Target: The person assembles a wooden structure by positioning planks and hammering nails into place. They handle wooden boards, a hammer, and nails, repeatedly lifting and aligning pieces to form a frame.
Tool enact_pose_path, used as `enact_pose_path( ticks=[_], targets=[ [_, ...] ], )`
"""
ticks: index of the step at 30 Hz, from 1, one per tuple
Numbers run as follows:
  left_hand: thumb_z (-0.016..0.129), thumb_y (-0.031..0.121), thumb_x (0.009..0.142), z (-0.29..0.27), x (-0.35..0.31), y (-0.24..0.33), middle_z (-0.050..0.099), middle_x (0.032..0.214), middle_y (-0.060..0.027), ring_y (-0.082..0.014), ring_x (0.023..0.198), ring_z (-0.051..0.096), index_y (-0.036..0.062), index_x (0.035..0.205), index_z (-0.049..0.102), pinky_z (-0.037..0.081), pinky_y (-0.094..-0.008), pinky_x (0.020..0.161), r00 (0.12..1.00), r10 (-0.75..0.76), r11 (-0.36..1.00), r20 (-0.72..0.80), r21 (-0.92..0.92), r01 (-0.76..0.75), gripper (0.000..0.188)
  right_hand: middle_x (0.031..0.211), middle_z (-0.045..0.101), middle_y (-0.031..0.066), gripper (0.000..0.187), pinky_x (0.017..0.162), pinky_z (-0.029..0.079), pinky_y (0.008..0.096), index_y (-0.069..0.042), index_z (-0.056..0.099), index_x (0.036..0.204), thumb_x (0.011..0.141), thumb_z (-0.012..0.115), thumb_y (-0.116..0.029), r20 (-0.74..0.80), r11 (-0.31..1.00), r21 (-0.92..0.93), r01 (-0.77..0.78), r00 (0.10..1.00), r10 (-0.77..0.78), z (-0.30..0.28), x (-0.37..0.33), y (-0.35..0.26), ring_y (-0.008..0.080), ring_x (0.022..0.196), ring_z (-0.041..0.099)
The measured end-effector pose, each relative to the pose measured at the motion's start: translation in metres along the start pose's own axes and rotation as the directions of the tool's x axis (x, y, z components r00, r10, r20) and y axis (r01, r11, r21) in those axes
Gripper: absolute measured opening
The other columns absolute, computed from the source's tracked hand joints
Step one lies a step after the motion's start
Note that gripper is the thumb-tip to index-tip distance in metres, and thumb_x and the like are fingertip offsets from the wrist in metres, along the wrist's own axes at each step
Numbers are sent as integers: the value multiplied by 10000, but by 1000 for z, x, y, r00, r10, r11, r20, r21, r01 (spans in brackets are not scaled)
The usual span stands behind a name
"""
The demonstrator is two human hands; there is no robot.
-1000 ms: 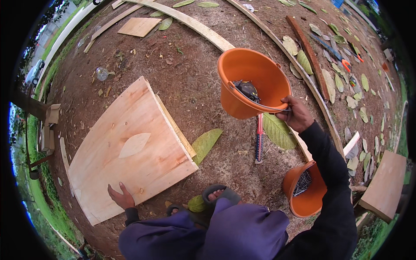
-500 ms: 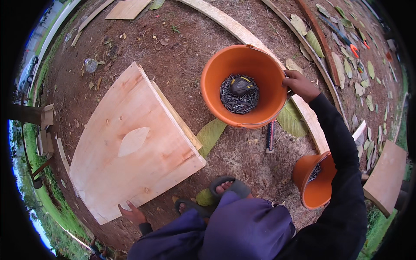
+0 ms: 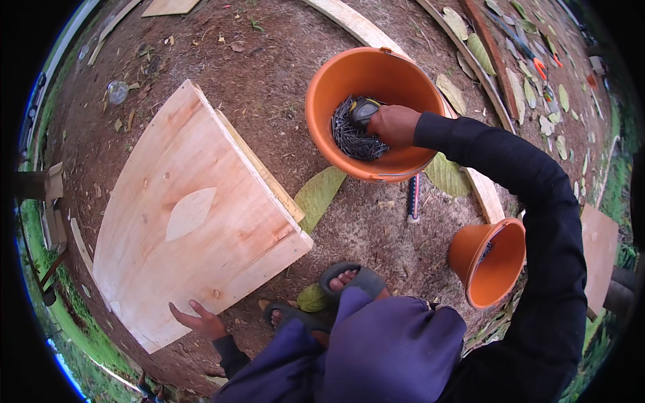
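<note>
My right hand (image 3: pixel 394 125) reaches inside a large orange bucket (image 3: pixel 322 77), its fingers closed round a dark tape measure (image 3: pixel 363 113) with yellow marks. The tape measure rests on a heap of loose nails (image 3: pixel 359 144) at the bucket's bottom; my fingertips are partly hidden. My left hand (image 3: pixel 201 321) is open, fingers spread, by the near edge of a pale plywood panel structure (image 3: pixel 168 262). This structure tapers away from me and has a leaf-shaped patch (image 3: pixel 191 213) on its face. Whether the left fingers touch the wood, I cannot tell.
A smaller orange bucket (image 3: pixel 460 252) with nails lies tilted at the right. A striped handle (image 3: pixel 413 201) sticks out beneath the large bucket. Long boards (image 3: pixel 356 25), big leaves (image 3: pixel 320 195), and an orange-handled saw (image 3: pixel 539 66) lie on the soil. A clear round object (image 3: pixel 117 92) sits far left.
My right hand has left the large bucket's right rim and gone down inside to the tape measure. My left hand stays by the panel's near edge. The view has shifted slightly.
</note>
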State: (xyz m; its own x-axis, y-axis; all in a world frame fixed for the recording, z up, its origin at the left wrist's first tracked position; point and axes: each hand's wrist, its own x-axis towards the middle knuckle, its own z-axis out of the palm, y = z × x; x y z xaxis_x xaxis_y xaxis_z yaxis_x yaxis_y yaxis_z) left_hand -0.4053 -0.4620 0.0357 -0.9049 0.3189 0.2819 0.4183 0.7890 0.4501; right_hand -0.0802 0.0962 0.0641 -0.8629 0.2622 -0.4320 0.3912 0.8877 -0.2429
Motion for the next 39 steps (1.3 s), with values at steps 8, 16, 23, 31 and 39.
enact_pose_path(
  ticks=[8,16,23,31,39],
  targets=[
    [496,475,1035,-2,-15,-19,326,1568,-259,-399,1466,316,-40,1539,298,244,-497,1206,999,-46,998,13,-31,47,747,981,711,154,192,835,565,486,-53,697,985,820,609,-95,-272,997,-72,29,961,-48,25,1,29,369,967,692],
    [498,462,1044,2,-12,-21,324,1556,-280,-411,1442,344,-62,1528,293,279,-498,1193,997,-66,998,41,-10,66,743,1165,652,153,388,908,561,477,-112,606,1249,862,593,-122,-127,981,-179,81,986,-104,30,2,29,345,1120,642],
    [496,463,1046,8,-12,-25,316,1556,-294,-411,1440,344,-75,1528,274,277,-499,1198,997,-63,994,38,-83,66,755,1029,671,185,346,841,564,503,-109,590,1214,872,628,-152,-231,982,-177,61,968,-102,48,3,29,407,943,696],
    [488,473,1047,5,-15,-20,295,1581,-281,-395,1471,310,-67,1537,269,260,-493,1214,993,-118,984,27,-134,121,761,981,718,218,314,887,538,508,-39,720,1030,799,706,-251,122,999,-15,-43,992,45,26,8,21,389,963,697],
    [480,474,1050,-6,-11,-32,295,1596,-254,-378,1478,309,-50,1545,271,262,-480,1216,991,-135,980,-11,-151,132,750,958,734,180,325,879,514,439,-55,744,1088,846,728,-271,123,957,291,2,992,-40,-7,-11,32,346,964,698]
  ],
)
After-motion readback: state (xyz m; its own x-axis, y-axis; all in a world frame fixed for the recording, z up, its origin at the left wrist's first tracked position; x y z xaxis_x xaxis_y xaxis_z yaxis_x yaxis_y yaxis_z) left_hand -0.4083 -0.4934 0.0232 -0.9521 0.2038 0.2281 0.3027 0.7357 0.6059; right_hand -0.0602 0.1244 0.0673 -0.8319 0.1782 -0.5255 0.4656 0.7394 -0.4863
